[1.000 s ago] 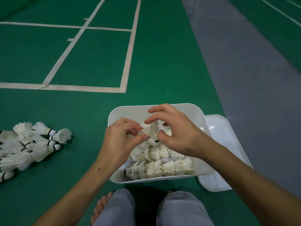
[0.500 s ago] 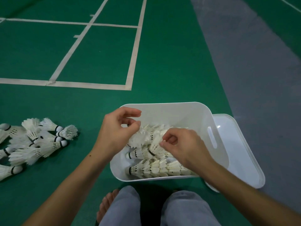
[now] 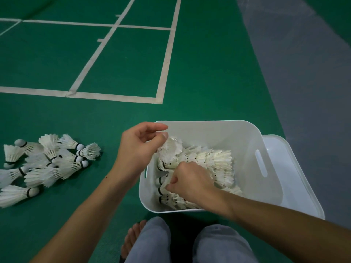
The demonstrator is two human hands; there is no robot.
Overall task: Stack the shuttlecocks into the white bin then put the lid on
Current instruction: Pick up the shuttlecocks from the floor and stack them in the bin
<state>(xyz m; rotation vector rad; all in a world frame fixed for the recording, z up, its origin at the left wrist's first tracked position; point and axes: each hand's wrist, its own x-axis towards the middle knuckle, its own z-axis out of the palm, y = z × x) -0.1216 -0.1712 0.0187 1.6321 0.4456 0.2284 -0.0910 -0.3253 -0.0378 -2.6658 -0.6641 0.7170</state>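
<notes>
- Nested rows of feather shuttlecocks (image 3: pixel 209 160) lying sideways in white bin (image 3: pixel 247 141), cork ends toward its left wall, feathers toward the slotted right wall.
- Left hand (image 3: pixel 136 147) over bin's left rim: thumb and forefinger pinched on feather edge of top shuttlecock (image 3: pixel 171 147), other fingers curled.
- Right hand (image 3: pixel 190 181) down inside bin near the front-left corner, fingers curled tight into the rows; exact grip hidden by knuckles, cannot tell what is pinched.
- Loose pile of shuttlecocks (image 3: pixel 49 164) on green court floor (image 3: pixel 209 73), well left of bin, not yet stacked.
- Lid (image 3: pixel 296 179) flat on floor, tucked partly under bin's right side, not yet on.
- Handling, by judgement: near weightless, feather skirts brittle and easily crushed or bent; cork bases firm.
- Best hold: at cork or black band, light pinch; nest cork-first into the next skirt, no forcing.
- Lid likely rigid plastic; take by opposite edges.
</notes>
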